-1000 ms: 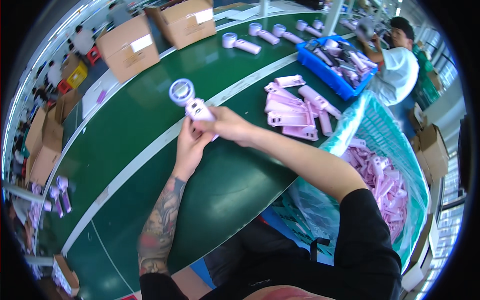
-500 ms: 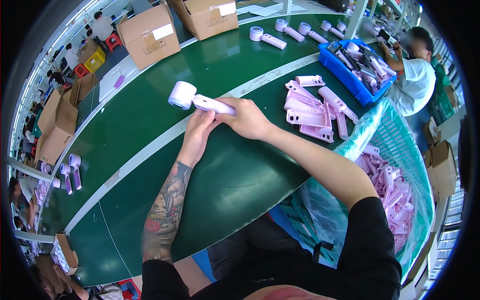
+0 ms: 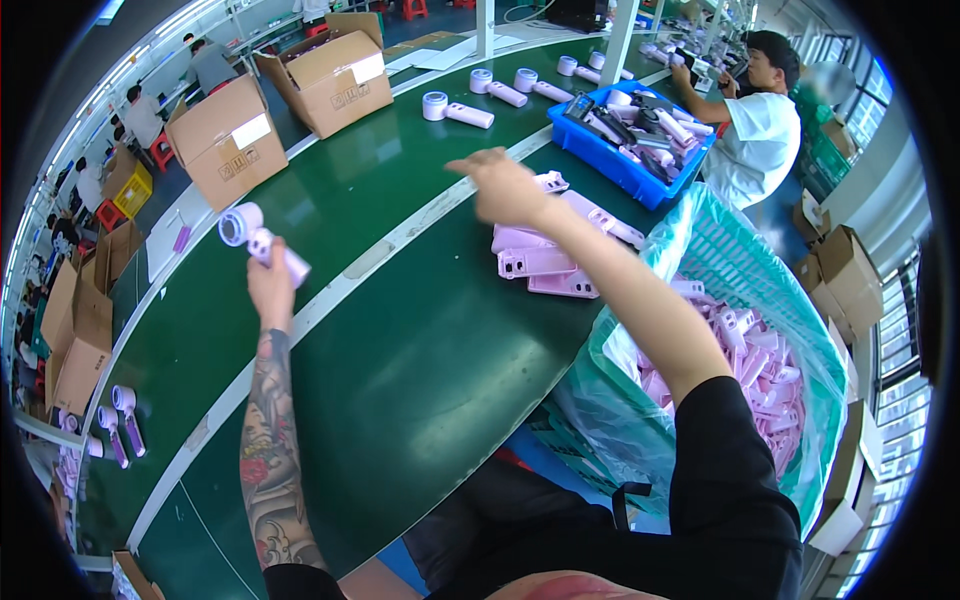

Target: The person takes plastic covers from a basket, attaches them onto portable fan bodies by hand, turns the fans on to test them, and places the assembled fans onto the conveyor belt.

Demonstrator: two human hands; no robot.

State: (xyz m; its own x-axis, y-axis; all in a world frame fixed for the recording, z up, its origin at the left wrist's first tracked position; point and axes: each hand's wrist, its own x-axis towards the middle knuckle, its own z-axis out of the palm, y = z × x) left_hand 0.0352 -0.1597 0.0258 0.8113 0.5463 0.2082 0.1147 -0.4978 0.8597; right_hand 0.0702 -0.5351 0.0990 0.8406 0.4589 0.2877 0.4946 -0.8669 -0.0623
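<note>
My left hand is closed round the handle of a pale pink handheld fan and holds it over the green belt, left of the middle. The fan's round head points up and away from me. My right hand hovers above the pale line on the work surface with its fingers stretched to the left, and nothing shows in it. Beyond it, the nearest of several similar fans lies on the belt. Partly under my right forearm is a pile of pink handle shells.
A blue bin of mixed fan parts stands behind the shells. At my right is a green basket, lined with plastic and full of pink shells. Cardboard boxes line the belt's far side. A co-worker sits at the far right.
My hands have moved apart. The left has carried the fan left, while the right has let go of it and risen toward the fans at the back. The view has shifted right.
</note>
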